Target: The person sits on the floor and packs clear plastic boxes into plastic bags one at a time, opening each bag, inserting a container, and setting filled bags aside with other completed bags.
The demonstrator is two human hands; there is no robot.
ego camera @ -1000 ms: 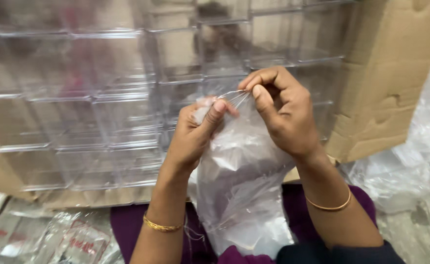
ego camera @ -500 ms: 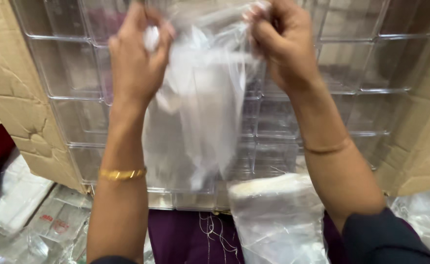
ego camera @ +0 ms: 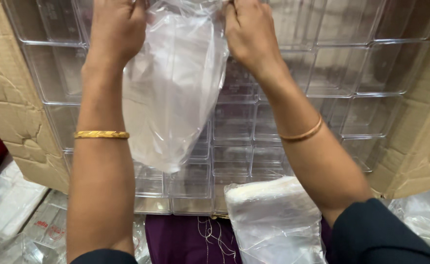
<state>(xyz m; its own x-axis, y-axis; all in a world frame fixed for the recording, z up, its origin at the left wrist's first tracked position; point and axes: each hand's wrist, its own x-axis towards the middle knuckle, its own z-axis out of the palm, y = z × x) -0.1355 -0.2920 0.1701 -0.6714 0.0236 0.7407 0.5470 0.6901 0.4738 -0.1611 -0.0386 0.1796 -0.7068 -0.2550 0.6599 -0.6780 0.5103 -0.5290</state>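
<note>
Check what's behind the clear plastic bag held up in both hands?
Behind the clear plastic bag: stacked clear plastic boxes in a cardboard carton. The bag's folds blur and partly cover the boxes directly behind it.

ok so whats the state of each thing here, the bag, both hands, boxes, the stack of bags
clear plastic bag: held up by its top edge, hanging, looks empty
left hand: shut on the bag's top left
right hand: shut on the bag's top right
clear plastic boxes: stacked in rows in the carton, look empty
cardboard carton: open, edge torn
stack of plastic bags: lying flat, untouched
</note>
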